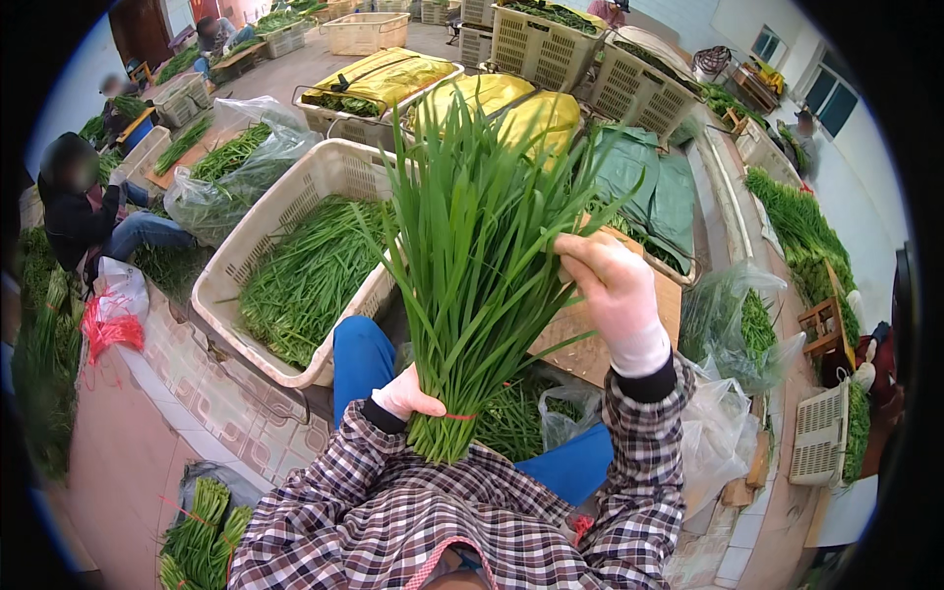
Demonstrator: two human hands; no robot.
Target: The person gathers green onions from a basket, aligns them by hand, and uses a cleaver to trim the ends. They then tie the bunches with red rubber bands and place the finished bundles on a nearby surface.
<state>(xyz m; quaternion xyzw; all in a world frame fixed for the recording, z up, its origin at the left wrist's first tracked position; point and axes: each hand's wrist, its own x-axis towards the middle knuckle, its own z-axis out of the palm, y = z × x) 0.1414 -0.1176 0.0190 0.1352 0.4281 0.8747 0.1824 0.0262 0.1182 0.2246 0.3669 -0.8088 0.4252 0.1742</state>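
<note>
My left hand (408, 396), in a pale glove, grips a large bundle of Chinese chives (472, 265) low down, near the cut stem ends. A red tie (461, 417) runs around the stems beside my thumb. The bundle stands upright before my chest, its leaves fanning out at the top. On the right, my right hand (612, 284), also gloved, has its fingertips pinched together at the outer leaves. A few blades seem to be between those fingers. Behind the bundle lies a wooden board (564, 346), and loose chives (516, 420) are between my knees.
A cream plastic crate (214, 284) holding chives stands at front left. Beyond it are crates with yellow covers (479, 96). Tied bundles (203, 516) lie at lower left, near red ties (110, 332). Clear plastic bags (715, 435) lie right. A person (88, 214) sits at left.
</note>
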